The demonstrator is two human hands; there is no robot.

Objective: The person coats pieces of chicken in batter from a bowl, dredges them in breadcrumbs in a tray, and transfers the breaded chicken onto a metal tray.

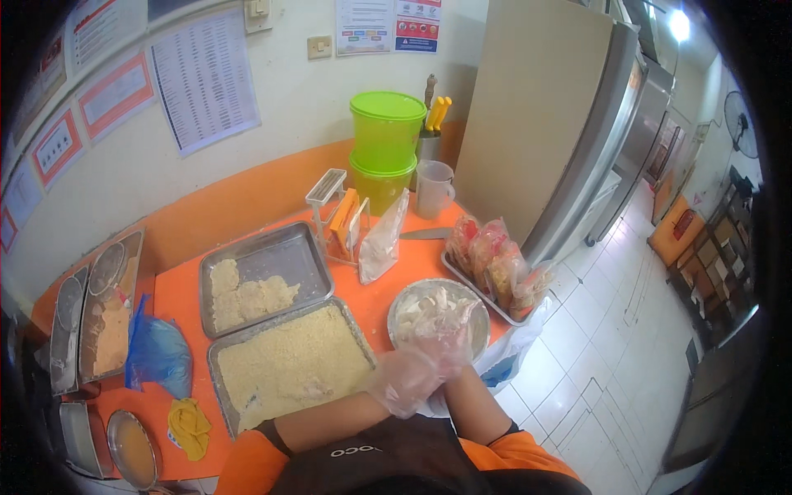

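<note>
Clear plastic gloves cover both of my hands. My right hand [447, 339] reaches over the near side of a round metal bowl [396, 337], which holds pale, floury pieces [427, 306]. My left hand [405, 378] is by the bowl's near left rim, close against the right hand and partly overlapping it. Glare on the gloves hides the fingers, so any grip is unclear. Left of the bowl is a metal tray of pale yellow crumbs [291, 356]. Behind it, another metal tray [278, 247] bears flat crumb-coated pieces [253, 294] along its near left side.
Filled plastic bags [495, 266] stand on a tray at right. Behind the bowl are a white pouch [380, 244], a knife blade [427, 234], a plastic jug [434, 189] and stacked green tubs [387, 133]. A blue bag [159, 352], yellow cloth [189, 427] and bowl of orange liquid [133, 448] lie left.
</note>
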